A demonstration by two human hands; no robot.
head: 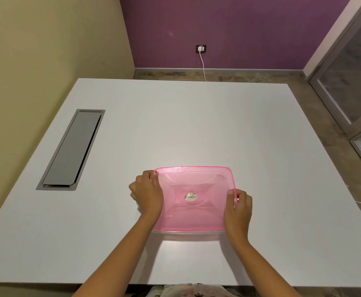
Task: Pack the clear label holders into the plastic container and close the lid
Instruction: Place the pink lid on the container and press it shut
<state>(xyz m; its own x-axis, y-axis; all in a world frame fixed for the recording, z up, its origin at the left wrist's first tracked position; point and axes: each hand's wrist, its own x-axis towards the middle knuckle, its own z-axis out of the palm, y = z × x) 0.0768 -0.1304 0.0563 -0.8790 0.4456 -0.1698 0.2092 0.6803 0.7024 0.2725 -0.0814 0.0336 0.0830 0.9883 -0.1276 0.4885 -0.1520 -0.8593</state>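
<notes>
Both hands: the left hand (pixel 147 195) was clamped on the left edge of the pink lid (pixel 193 198), fingers curled over its far-left corner; the right hand (pixel 238 207) pinched the right edge, thumb on top.
Container position: the plastic container (pixel 188 232) sat on the white table (pixel 196 125), near its front edge and about centred in front of the person, the lid lying on top of it.
Label holders: none showed loose on the table; through the tinted lid I could not tell whether any lay inside.
Handling: thin translucent plastic, probably light and a little springy, smooth enough to slide on the tabletop; the lid likely flexes in the middle and holds firm at the rim.
Where to hold: at the rim and corners, pressing down there rather than on the oval sticker (pixel 190 197) at the centre.
Long axis: ran left to right across the person's view, short sides under the two hands.
Facing: lid up, base down, sitting level as far as could be seen.
Seating: whether the rim was fully snapped down could not be judged.
</notes>
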